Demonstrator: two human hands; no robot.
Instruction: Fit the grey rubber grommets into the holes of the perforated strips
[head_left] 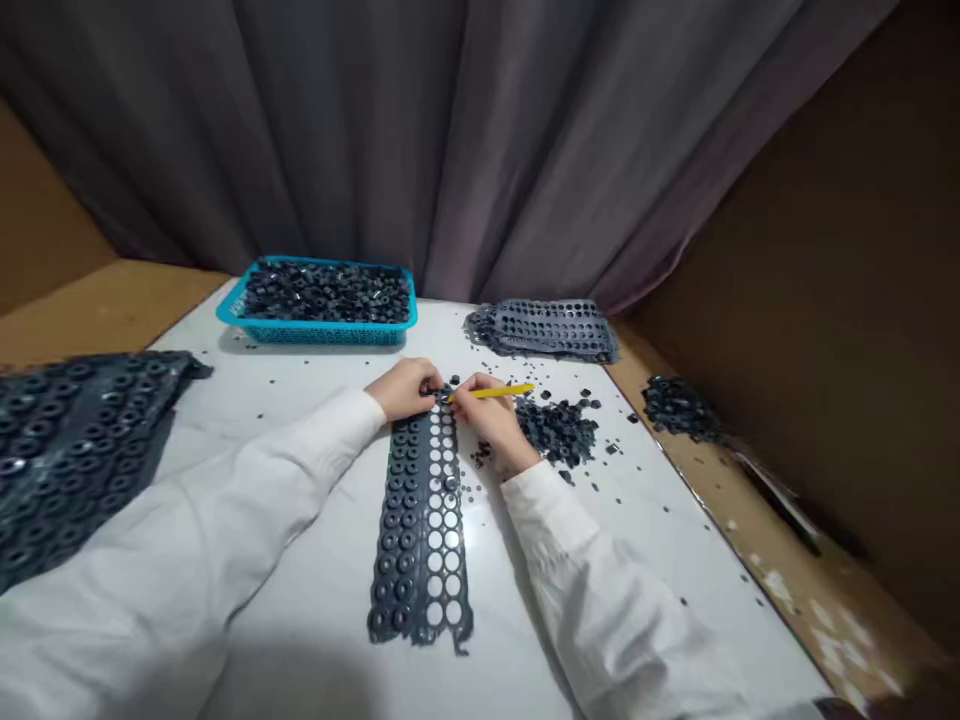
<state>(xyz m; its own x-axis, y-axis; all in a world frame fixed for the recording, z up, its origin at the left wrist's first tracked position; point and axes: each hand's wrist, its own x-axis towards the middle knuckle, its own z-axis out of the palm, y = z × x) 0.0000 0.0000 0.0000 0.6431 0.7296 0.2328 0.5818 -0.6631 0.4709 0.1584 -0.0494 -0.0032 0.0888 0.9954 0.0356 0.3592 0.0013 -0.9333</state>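
A grey curtain is hanging behind the white tabletop (330,585), with a blue plastic basket (322,335) sitting near its far edge, heaped with dark hex nuts (327,292). A nut-studded perforated sheet (75,450) is lying over the left edge, a stack of perforated plates (544,330) is resting near the far right corner, and a loose pile of nuts (556,430) is spreading along the right side. At the centre, near the front edge, lies a dark perforated strip (420,530), its left columns filled with nuts and its right columns showing open holes. The left hand (403,390) is curling closed at the strip's far end, what it pinches hidden, while the right hand (495,420) is gripping a yellow stick (499,391), its tip working at that same end.
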